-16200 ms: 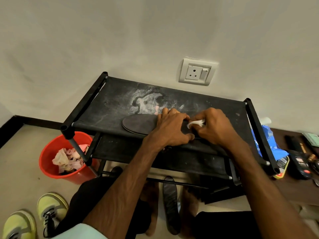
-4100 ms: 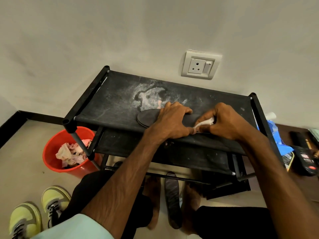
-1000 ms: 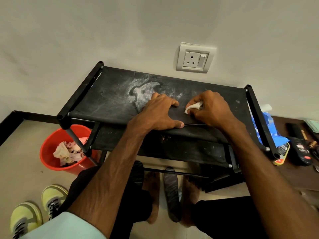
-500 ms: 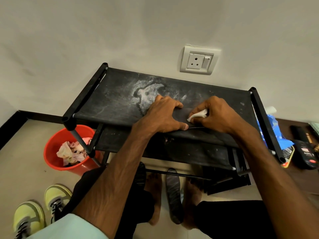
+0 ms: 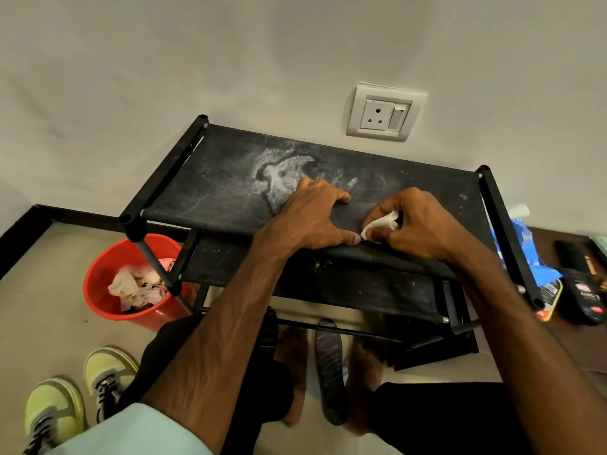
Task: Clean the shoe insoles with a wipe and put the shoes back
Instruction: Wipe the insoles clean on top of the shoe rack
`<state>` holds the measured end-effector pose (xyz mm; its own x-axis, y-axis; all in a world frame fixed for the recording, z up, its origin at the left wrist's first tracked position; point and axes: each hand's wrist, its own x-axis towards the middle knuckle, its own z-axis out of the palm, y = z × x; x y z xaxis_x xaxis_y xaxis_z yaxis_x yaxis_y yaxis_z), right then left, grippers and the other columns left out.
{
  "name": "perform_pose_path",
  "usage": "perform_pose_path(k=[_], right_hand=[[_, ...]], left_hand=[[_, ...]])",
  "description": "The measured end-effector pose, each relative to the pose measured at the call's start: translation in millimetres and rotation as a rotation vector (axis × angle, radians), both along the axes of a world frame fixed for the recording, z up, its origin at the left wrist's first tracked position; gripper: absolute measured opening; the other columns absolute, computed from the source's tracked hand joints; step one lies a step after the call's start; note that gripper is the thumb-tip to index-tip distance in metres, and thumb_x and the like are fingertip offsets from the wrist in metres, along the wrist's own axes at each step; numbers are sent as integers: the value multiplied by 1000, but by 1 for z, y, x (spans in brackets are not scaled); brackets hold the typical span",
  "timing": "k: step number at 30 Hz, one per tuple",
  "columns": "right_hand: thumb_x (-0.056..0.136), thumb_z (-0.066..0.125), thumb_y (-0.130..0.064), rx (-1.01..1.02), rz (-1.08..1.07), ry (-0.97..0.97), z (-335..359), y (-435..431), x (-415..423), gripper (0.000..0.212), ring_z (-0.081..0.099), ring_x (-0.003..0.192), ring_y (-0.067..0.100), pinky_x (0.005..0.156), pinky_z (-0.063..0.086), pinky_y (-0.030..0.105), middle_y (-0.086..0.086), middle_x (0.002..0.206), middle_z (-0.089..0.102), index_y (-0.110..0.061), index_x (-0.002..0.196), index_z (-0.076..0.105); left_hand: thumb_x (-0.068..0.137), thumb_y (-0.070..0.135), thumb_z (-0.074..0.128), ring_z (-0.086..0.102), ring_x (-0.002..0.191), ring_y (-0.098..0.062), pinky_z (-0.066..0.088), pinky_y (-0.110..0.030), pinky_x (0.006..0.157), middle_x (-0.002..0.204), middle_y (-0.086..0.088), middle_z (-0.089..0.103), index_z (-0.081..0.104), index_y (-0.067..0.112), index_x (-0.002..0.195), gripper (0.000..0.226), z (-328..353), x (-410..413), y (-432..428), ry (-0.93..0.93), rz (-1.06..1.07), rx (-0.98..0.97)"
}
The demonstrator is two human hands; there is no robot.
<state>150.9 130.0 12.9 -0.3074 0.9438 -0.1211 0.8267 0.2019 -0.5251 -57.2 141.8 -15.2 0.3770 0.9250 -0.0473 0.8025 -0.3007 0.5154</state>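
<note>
Two hands at front edge of top shelf (image 5: 213, 192) of black shoe rack (image 5: 502, 224): left hand (image 5: 315, 218) spread, fingers arched, pressing dark insole (image 5: 358, 213) flat on shelf; right hand (image 5: 417, 224) pinches white wipe (image 5: 381, 223) against insole, just beside left thumb. Insole mostly hidden under hands. Left half of shelf bare, dusty. Second insole (image 5: 328, 366) on floor between bare feet. Yellow shoes (image 5: 108, 372) on floor lower left, near red bucket (image 5: 101, 290).
</note>
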Motion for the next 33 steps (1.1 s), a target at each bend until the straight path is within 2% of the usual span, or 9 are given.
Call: perform_pose_path(k=[10,16,19,21,25,29,31,33], right_hand=[[84,81,-21,3,-66,-11,-2,4,-6,9,72,77,6,77,64,36,-7,84,78,-29,88,81],[84,79,-24,104,-176,-53,-12,18,-20,9,71,81,16,78,62,45,-3,86,77,-28,92,81],[85,77,-25,193,-269,-65,-20,28,-28,12,71,84,20,77,60,39,0,88,76,-27,96,81],[85,76,-24,254,-302,-85,-24,33,-33,16,70,87,21,73,53,33,1,92,76,-28,100,81],[87,75,-19,302,-297,-122,-29,36,-38,21,70,94,27,77,57,40,6,103,76,-24,107,79],[88,74,-17,266,-188,-68,-26,35,-31,14,70,88,25,80,59,43,7,96,76,-20,101,81],[88,76,-16,228,-137,-1,-23,32,-26,11,71,83,16,79,60,36,3,91,78,-19,96,82],[86,78,-12,199,-61,54,-18,27,-21,12,71,78,5,72,57,18,-1,89,79,-20,93,83]], left_hand=[[73,59,80,32,133,-22,37,-42,110,141,1,49,51,27,143,82,0,0,-1,6,-2,-2],[73,59,80,32,131,-23,36,-41,109,140,0,49,50,28,143,82,0,0,-1,17,-1,-10],[74,59,79,31,132,-23,35,-40,108,140,0,48,49,32,142,79,-1,1,0,16,-3,-19],[75,59,79,30,133,-22,35,-41,109,141,0,47,48,31,143,80,-2,1,1,15,4,-28],[74,57,80,31,133,-20,37,-42,109,142,1,47,46,26,145,84,-1,2,0,-1,23,-37],[71,54,84,33,130,-18,40,-42,107,136,3,52,47,26,142,84,-1,2,-1,-75,54,-61],[70,53,85,34,130,-18,40,-41,106,135,4,52,48,26,142,86,-1,2,-1,-84,63,-66],[69,53,86,34,130,-18,40,-39,106,135,4,52,48,25,143,89,-1,2,0,-93,70,-70]])
